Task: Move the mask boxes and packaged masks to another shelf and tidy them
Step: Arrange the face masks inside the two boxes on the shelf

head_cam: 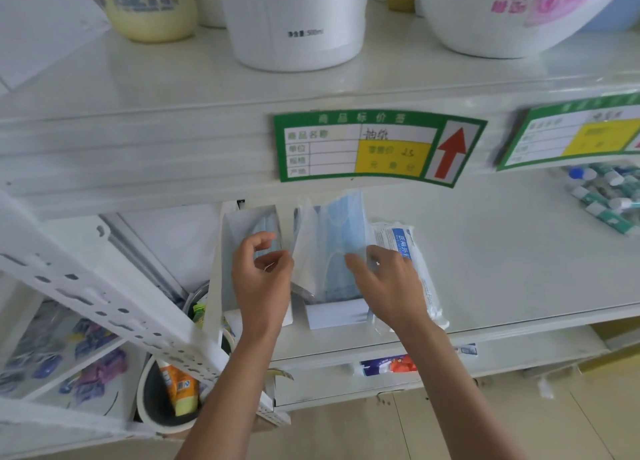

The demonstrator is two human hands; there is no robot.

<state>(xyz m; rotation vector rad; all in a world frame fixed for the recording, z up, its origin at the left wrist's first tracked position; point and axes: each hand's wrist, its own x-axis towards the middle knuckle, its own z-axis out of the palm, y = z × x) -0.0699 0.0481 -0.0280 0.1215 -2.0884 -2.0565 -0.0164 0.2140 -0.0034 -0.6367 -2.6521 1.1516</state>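
Left hand (261, 272): curled, apparently empty, beside the left mask box (242, 251).
Right hand (388, 279): fingers pressed on blue masks (341, 237), squaring them near the shelf (502, 251) front edge.

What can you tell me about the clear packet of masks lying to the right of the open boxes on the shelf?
The packaged masks are a long, soft-looking bundle in clear, glossy film, printed with a blue and white label bearing Chinese characters. It lies flat on the white shelf, running from back to front, its near end close to the shelf's edge. Its left side sits beside the open mask box. The right hand covers part of its left side; actual contact is unclear.
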